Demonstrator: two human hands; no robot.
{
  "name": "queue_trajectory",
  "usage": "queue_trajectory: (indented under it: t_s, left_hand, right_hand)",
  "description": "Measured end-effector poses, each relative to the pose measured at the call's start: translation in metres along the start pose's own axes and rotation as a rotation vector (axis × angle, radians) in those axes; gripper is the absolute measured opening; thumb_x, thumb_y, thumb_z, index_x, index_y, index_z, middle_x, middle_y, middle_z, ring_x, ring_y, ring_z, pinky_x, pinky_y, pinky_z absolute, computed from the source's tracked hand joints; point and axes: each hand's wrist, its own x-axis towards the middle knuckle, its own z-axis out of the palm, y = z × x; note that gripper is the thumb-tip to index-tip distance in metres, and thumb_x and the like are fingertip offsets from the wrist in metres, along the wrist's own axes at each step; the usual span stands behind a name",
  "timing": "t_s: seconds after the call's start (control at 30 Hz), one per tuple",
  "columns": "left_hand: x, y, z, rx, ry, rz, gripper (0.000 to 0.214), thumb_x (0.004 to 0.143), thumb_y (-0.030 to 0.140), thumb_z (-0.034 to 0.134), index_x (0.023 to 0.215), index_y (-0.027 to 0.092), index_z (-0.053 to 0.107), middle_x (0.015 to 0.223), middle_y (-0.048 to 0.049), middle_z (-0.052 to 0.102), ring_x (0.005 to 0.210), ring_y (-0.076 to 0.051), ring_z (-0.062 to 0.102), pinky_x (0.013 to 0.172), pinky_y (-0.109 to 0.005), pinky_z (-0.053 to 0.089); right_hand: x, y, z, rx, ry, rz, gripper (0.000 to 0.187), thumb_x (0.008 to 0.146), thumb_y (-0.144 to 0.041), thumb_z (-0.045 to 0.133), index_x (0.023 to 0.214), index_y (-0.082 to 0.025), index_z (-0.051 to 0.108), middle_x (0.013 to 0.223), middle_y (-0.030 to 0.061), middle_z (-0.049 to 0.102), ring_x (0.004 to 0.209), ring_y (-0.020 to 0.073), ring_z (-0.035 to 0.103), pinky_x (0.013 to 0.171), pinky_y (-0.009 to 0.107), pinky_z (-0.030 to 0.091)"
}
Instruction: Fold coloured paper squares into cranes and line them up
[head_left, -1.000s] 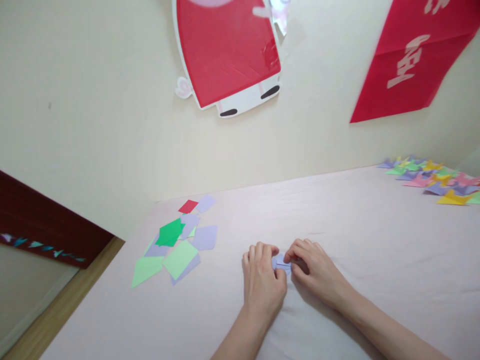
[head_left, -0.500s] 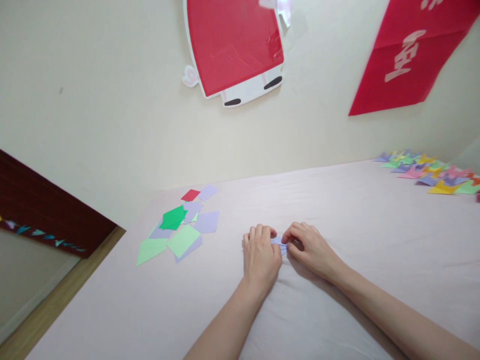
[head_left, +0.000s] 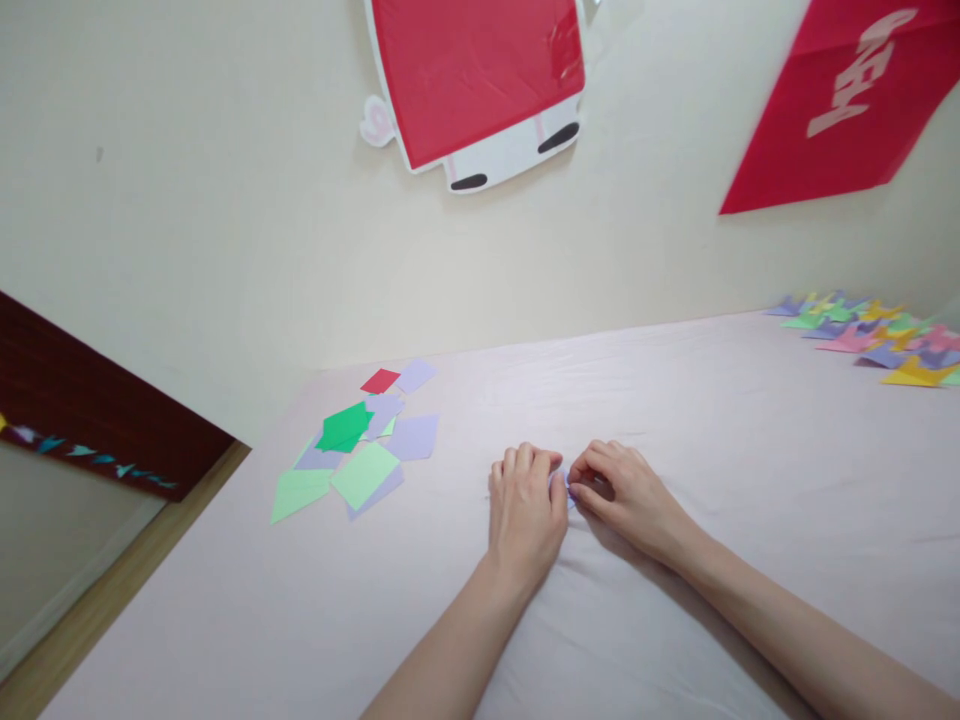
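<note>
Pinching noted at centre of frame: the paper (head_left: 562, 487), small and lilac, is held between the fingertips of the left hand (head_left: 525, 515) and the right hand (head_left: 626, 495). Both hands are curled and pressed together over it, low on the cloth (head_left: 750, 470). Only a sliver of it is seen between the thumbs.

Change: a second ago, and half a second ago, more of the paper was shown between the hands. Now the hands are drawn closer and the gap is nearly gone. Judged from this: the piece has been folded smaller and a crease is being pressed down.

Around: loose squares (head_left: 360, 450), green, lilac and one red, are scattered left of centre, well apart from the hands. Folded pieces (head_left: 877, 335) in many colours are laid at the right edge, by the wall. A cutout (head_left: 480, 80) and a banner (head_left: 847, 110), both red, are hung at the top of frame.

In the way: the fold itself is blocked from view by the left thumb and fingers.
</note>
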Motion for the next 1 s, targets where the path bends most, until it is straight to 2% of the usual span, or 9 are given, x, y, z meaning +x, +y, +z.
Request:
queue_trajectory:
  t_s: [0.13,0.27,0.37,0.47,0.57,0.63,0.77,0.9,1.0]
  left_hand:
    - [0.000,-0.005,-0.006,-0.007,-0.072,0.097,0.019,0.092,0.025,0.058,0.111,0.024,0.057,0.110,-0.0025,0.058,0.105,-0.021,0.050,0.091,-0.036,0.039]
    - [0.003,-0.012,-0.008,-0.156,-0.082,0.109,0.016,0.087,0.017,0.061,0.101,0.023,0.057,0.104,-0.0006,0.061,0.101,-0.019,0.052,0.088,-0.033,0.040]
    - [0.006,-0.014,-0.006,-0.406,-0.079,0.017,0.012,0.084,0.012,0.059,0.090,0.021,0.057,0.091,0.0009,0.063,0.089,-0.017,0.055,0.082,-0.030,0.042]
    - [0.010,-0.011,-0.006,-0.803,-0.061,-0.106,0.017,0.081,0.012,0.061,0.095,0.020,0.057,0.086,0.0009,0.062,0.082,-0.016,0.058,0.075,-0.027,0.044]
    - [0.014,-0.006,-0.013,-1.017,-0.011,-0.108,0.018,0.080,0.016,0.063,0.097,0.018,0.058,0.087,-0.0007,0.061,0.085,-0.017,0.059,0.078,-0.027,0.045]
    - [0.018,-0.005,-0.020,-0.968,0.002,-0.042,0.007,0.081,0.015,0.061,0.087,0.018,0.059,0.085,-0.0013,0.062,0.085,-0.017,0.059,0.080,-0.028,0.044]
    - [0.023,-0.013,-0.027,-0.631,0.027,0.152,0.018,0.079,0.002,0.053,0.077,0.019,0.057,0.085,-0.0012,0.061,0.087,-0.018,0.056,0.081,-0.030,0.042]
    - [0.016,-0.029,-0.021,-0.293,-0.059,0.331,0.026,0.084,-0.003,0.047,0.086,0.019,0.062,0.094,-0.0021,0.066,0.094,-0.019,0.055,0.084,-0.032,0.041]
    - [0.002,-0.034,-0.018,-0.137,-0.135,0.415,0.026,0.090,0.002,0.048,0.104,0.019,0.063,0.115,-0.0028,0.066,0.106,-0.020,0.054,0.090,-0.034,0.042]
  right_hand:
    - [0.001,0.001,0.000,0.034,-0.001,0.004,0.008,0.084,-0.016,0.054,0.080,-0.021,0.059,0.080,0.0014,0.060,0.081,0.0196,0.054,0.076,0.034,0.038]
    - [-0.001,0.002,0.000,0.131,0.056,0.041,0.005,0.087,-0.020,0.053,0.087,-0.021,0.057,0.085,0.0026,0.061,0.083,0.0203,0.056,0.078,0.035,0.041]
    - [-0.002,0.001,-0.002,0.218,0.092,0.056,0.009,0.092,-0.028,0.052,0.094,-0.021,0.057,0.091,0.0047,0.061,0.088,0.0213,0.056,0.080,0.036,0.044]
    - [-0.003,-0.002,-0.006,0.268,0.020,-0.002,0.015,0.090,-0.034,0.060,0.098,-0.022,0.057,0.096,0.0052,0.062,0.091,0.0221,0.056,0.081,0.036,0.045]
    - [0.000,-0.005,-0.013,0.300,0.008,-0.069,0.012,0.089,-0.030,0.061,0.098,-0.023,0.057,0.095,0.0045,0.062,0.089,0.0211,0.058,0.079,0.033,0.047]
    - [0.003,-0.005,-0.018,0.290,0.086,-0.129,0.001,0.092,-0.022,0.054,0.092,-0.022,0.055,0.089,0.0038,0.061,0.086,0.0196,0.058,0.076,0.031,0.047]
    - [0.010,0.004,-0.025,0.020,0.200,-0.390,0.015,0.093,-0.012,0.047,0.086,-0.022,0.055,0.087,0.0045,0.063,0.081,0.0181,0.057,0.072,0.029,0.043]
    - [0.010,0.013,-0.024,-0.303,0.114,-0.529,0.023,0.095,-0.009,0.043,0.081,-0.020,0.058,0.082,0.0053,0.065,0.072,0.0187,0.053,0.068,0.031,0.040]
    - [0.005,0.017,-0.025,-0.343,0.006,-0.530,0.025,0.094,-0.007,0.042,0.085,-0.018,0.062,0.083,0.0058,0.065,0.072,0.0185,0.054,0.068,0.031,0.041]
